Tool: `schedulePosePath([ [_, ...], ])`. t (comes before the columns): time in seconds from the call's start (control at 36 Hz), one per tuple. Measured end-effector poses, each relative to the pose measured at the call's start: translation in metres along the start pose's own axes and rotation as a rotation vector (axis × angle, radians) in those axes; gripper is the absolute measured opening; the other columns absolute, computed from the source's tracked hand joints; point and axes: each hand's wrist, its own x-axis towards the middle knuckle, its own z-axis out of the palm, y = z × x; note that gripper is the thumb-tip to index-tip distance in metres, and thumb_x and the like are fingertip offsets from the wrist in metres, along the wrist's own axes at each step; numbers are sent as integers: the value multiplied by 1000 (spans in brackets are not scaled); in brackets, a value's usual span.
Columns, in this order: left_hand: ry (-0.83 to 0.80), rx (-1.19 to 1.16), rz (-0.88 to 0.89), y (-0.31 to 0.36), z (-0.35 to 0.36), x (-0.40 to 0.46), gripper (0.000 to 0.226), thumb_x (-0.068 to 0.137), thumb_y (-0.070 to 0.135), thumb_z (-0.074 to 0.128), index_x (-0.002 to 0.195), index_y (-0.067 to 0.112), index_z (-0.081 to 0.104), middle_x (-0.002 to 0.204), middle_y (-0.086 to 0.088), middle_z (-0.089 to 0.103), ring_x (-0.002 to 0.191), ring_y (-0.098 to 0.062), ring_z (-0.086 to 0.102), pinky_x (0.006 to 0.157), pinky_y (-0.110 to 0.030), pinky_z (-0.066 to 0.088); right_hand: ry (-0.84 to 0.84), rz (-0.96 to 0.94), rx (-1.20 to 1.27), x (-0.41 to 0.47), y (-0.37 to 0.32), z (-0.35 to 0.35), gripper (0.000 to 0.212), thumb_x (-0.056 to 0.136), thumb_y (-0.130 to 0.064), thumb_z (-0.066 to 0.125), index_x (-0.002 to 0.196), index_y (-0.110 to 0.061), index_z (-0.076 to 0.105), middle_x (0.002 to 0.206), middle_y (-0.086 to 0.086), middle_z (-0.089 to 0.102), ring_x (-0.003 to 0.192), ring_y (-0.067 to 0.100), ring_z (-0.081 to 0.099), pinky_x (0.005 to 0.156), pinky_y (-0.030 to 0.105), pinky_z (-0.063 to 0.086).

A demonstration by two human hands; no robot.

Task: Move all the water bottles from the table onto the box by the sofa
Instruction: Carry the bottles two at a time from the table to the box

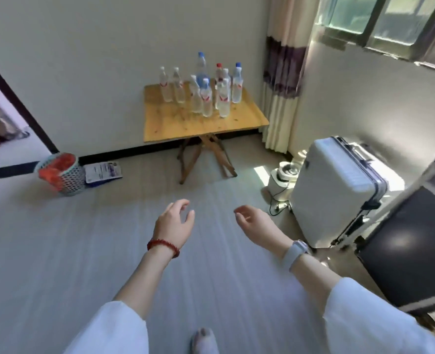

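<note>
Nearest the camera: a foot (203, 339) at the bottom edge, then two forearms in white sleeves. Left hand (174, 221) and right hand (251, 221) are held apart over bare floor, fingers loosely curled, both empty.

Bottles (203, 88) stand upright in a tight cluster on the table (185, 123), well ahead of both hands and out of reach. About ten can be counted; the exact number is uncertain because they overlap. Caps are white, blue and one red. One taller bottle with a blue cap stands at the back.

Suitcase (336, 190) stands to the right of the right hand. Basket (62, 172) sits to the left, beyond the left hand. Box and sofa: not in view.

Handling, judged: clear thin-walled plastic, apparently full, so moderately heavy and fairly stiff while capped. Smooth sides may slip, and the label band gives better purchase. Best hold is around mid-body or at the neck under the cap. Front bottles should go first, since the close packing risks knocking neighbours over.
</note>
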Motion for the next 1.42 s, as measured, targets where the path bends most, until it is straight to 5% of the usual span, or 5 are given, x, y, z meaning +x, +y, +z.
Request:
schedulePosePath([
  [0.72,-20,-45,43,-79,64,650,30,87,21,56,116,14,54,115,-6,59,105,-17,55,86,-22,38,247,7,198,648,-53,-36,37,91,-22,52,125,-11,47,115,8,61,91,13,55,79,25,45],
  [0.92,-92,-95,-93,-91,115,799,43,87,26,55,127,15,43,125,-6,53,106,-17,53,89,-29,43,229,52,202,809,-29,-36,69,85,-32,61,141,-13,25,140,8,42,125,22,45,96,32,43],
  [1.11,-164,-151,-190,-114,151,879,63,84,33,60,137,24,27,138,-1,39,113,-17,48,91,-35,45,120,163,295,903,-15,-18,98,77,-23,71,145,-8,1,152,13,13,142,25,10,117,39,15],
  [1.25,-327,-185,-180,-130,185,964,81,78,37,66,141,27,16,149,-2,24,133,-21,31,109,-44,30,190,224,379,944,-3,-6,77,80,-24,68,139,-14,19,138,0,36,128,14,32,102,19,25],
  [1.42,-355,-261,-59,-131,204,981,88,69,24,76,138,26,21,139,0,33,121,-6,31,100,-25,27,176,206,374,932,-4,-1,77,79,-29,69,138,-13,22,130,-6,39,116,4,38,86,4,28],
])
